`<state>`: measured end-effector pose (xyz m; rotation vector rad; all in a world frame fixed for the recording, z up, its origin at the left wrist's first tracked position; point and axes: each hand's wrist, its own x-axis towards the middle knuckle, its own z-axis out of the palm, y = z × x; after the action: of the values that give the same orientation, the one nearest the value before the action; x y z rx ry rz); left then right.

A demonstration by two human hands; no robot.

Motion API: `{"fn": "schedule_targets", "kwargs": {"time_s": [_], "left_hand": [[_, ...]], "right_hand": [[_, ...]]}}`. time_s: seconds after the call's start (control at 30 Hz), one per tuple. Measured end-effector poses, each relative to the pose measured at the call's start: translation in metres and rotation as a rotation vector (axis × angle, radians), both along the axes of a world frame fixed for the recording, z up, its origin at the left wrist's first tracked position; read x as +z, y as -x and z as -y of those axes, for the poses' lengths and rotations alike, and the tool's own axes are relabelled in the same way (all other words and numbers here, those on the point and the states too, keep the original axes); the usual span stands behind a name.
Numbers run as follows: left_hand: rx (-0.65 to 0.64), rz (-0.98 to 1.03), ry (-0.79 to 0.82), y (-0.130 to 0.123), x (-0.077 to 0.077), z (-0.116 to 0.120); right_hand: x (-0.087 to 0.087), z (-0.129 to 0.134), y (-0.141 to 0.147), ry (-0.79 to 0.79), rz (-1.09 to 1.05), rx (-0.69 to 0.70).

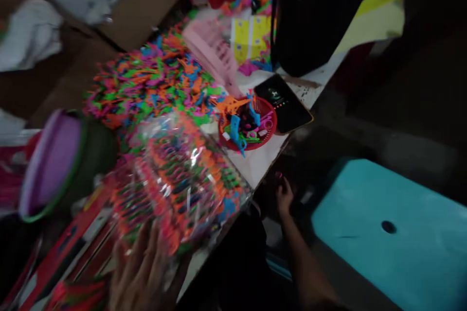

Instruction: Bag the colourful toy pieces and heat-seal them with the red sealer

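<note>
My left hand, blurred by motion, lies with fingers stretched out at the lower end of a clear plastic bag. Small bright plastic pieces in orange, green, blue and pink fill this bag in rows. Below the table's edge, my right hand hangs in dim light, fingers loosely apart, with nothing visible held. A small pinkish spot shows at a fingertip; what it is I cannot make out. Close to the bag stands a red round basket holding mixed plastic pieces.
A pile of loose coloured pieces spreads behind the bag. Beside the basket lie a phone and a pink basket-like item. A purple-and-green tub tilts at left. A turquoise stool stands at right, and a dark upright object behind.
</note>
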<state>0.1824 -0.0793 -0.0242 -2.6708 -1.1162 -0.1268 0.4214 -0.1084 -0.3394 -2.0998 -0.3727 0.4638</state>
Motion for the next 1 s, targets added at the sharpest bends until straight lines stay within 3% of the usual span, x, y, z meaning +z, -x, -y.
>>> {"fn": "schedule_targets", "kwargs": {"time_s": [0.07,0.17,0.27,0.33,0.4,0.5,0.57,0.63,0.7,0.77,0.87,0.93,1.0], "left_hand": [[0.011,0.011,-0.072,-0.001,0.004,0.001],[-0.001,-0.026,-0.088,-0.007,0.007,-0.001],[0.063,-0.041,-0.008,-0.012,0.011,-0.003],[0.090,-0.044,0.045,-0.015,0.013,-0.002],[0.095,-0.042,0.080,-0.017,0.015,0.000],[0.116,-0.019,0.113,-0.018,0.017,0.003],[0.138,-0.006,0.128,-0.017,0.020,0.004],[0.146,-0.012,0.171,-0.015,0.026,0.005],[0.150,-0.011,0.236,-0.015,0.036,0.005],[0.150,0.045,0.229,-0.021,0.049,0.003],[0.088,0.154,0.084,-0.044,0.061,-0.003],[0.000,0.128,0.038,-0.063,0.059,-0.009],[-0.041,0.052,0.047,-0.077,0.051,-0.016]], "right_hand": [[0.040,0.030,0.001,-0.110,0.109,-0.010],[0.117,0.066,-0.005,-0.318,0.301,-0.071],[0.204,0.067,-0.018,-0.544,0.392,-0.174],[0.257,0.042,-0.023,-0.696,0.385,-0.158],[0.301,-0.001,-0.022,-0.792,0.376,-0.043],[0.350,-0.076,-0.009,-0.852,0.305,0.240],[0.372,-0.114,-0.001,-0.807,0.273,0.477],[0.380,-0.128,0.000,-0.723,0.280,0.645],[0.370,-0.115,-0.010,-0.695,0.300,0.663],[0.342,-0.086,-0.022,-0.750,0.253,0.576],[0.283,-0.039,-0.028,-0.796,0.013,0.526],[0.249,-0.022,-0.021,-0.726,-0.076,0.581],[0.228,-0.020,-0.009,-0.665,-0.087,0.653]]}}
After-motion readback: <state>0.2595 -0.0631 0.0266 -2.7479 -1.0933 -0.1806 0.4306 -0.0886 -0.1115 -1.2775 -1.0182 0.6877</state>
